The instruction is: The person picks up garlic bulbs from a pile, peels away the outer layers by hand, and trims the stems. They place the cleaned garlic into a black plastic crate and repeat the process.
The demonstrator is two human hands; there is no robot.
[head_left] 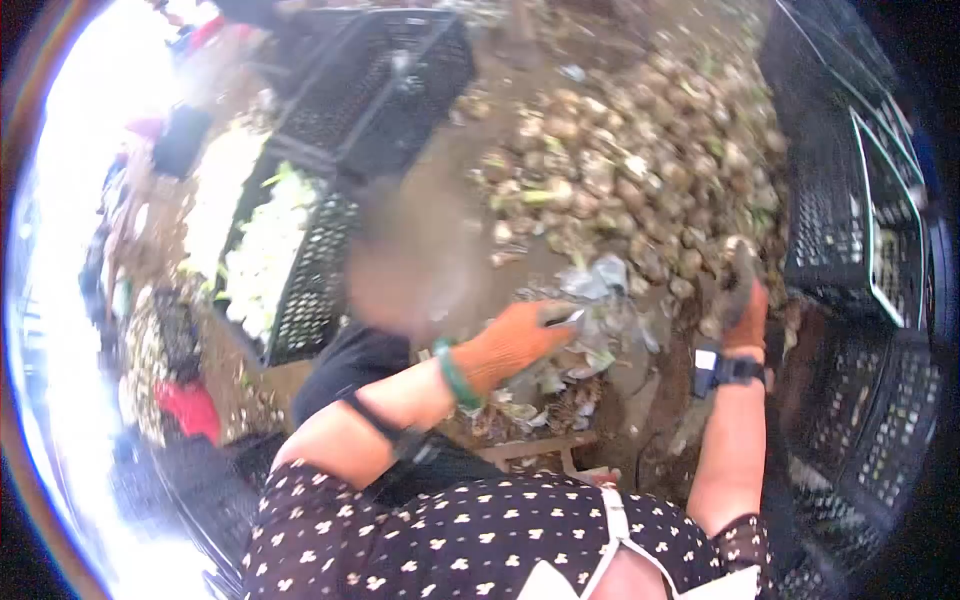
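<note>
Head view: a heap of soil-marked bulbs (640,170) is spread on the ground (432,175) in front of the person. By the left hand (515,345), in an orange glove with dark fingertips, 1 small shiny tool (577,316) is held; the thumb and fingers are closed on it, but its exact kind cannot be told. The right hand (742,300), gloved too, is placed at the near edge of the heap, and 1 pale bulb (738,244) is touched by its fingertips; because of blur, it cannot be told if it is firmly gripped. A green bracelet (457,377) is worn on the left wrist, and a dark watch (738,371) on the right. Between the hands, whitish crumpled scraps (602,277) are seen. White and pale green produce (265,250) is contained in a black crate (325,265) at left; more black crates (825,190) are placed at right.
</note>
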